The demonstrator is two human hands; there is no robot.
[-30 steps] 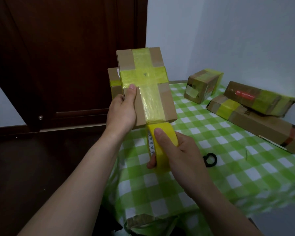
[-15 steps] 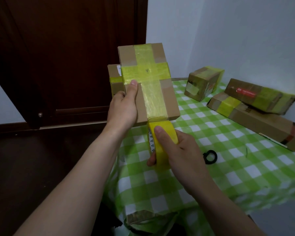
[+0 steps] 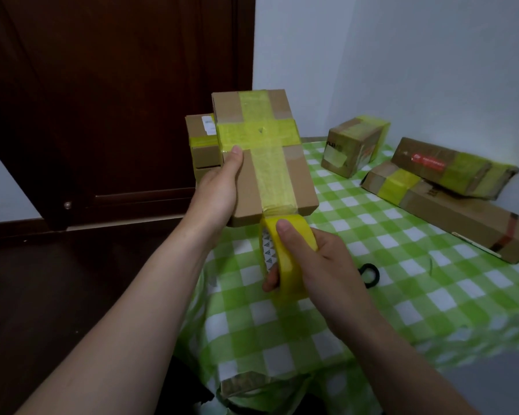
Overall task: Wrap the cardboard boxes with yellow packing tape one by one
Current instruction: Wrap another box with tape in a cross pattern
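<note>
Five cardboard boxes on or above the bench (image 3: pixel 402 298), one of them in work. Item 1: the held box (image 3: pixel 300 187), flat, raised off the bench near its left edge, its broad face tilted toward the camera. It carries a cross of yellow tape, one band across and one lengthwise strip running down to the near edge. Left hand (image 3: pixel 219 190) grips the box's left side, thumb pressed on the face beside the cross band. Right hand (image 3: pixel 324 265) grips the tape roll (image 3: pixel 291 259), thumb on the outer face and fingers curled through the core. The roll sits just under the box's near edge, with the strip running unbroken from roll to box. Items 2–5, each already banded in yellow: a rear box (image 3: pixel 203 145) just behind the held one, a small box (image 3: pixel 354 148) near the wall, and a long box (image 3: pixel 462 217) at the right with a shorter box (image 3: pixel 453 167) resting on it. Also a black ring-shaped object (image 3: pixel 370 275) on the cloth, kind not determinable. Risks, as judged: the strip may crease or drift off line where it turns the near edge if the roll is not kept square. Slack may let the sticky side fold on itself. The one-sided hold may let the box twist under the pull.
</note>
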